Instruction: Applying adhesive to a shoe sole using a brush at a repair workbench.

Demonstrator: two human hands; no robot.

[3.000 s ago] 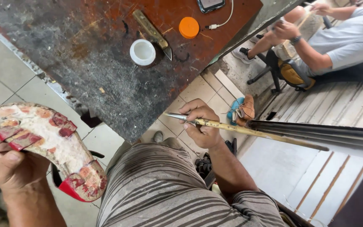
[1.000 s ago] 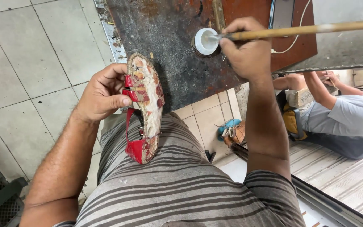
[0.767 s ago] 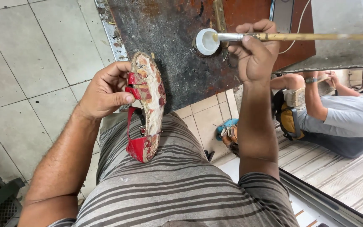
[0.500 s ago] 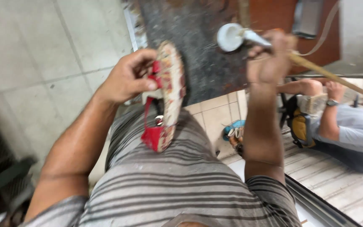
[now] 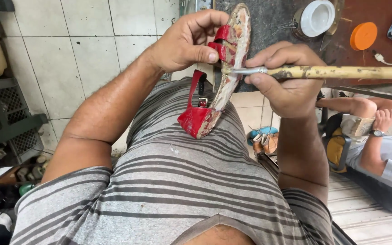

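Observation:
My left hand (image 5: 188, 40) grips a red strapped sandal (image 5: 223, 72) by its straps and holds it on edge, its worn, glue-stained sole turned to the right and its heel resting on my striped shirt. My right hand (image 5: 283, 77) is closed around a long yellowish brush handle (image 5: 341, 72). The brush's metal tip touches the sole near its middle. A small open white pot (image 5: 316, 18) stands on the dark worktable (image 5: 273, 18) just beyond the sandal.
An orange lid (image 5: 363, 36), a white cable and a dark device lie on the table's brown part. Another person (image 5: 377, 136) sits low at the right. Shoes (image 5: 263, 138) lie on the tiled floor; dark racks (image 5: 5, 113) stand at the left.
My right hand drew the brush back from the white pot and brought its tip onto the sandal's sole. My left hand raised the sandal closer, and the view tilted down.

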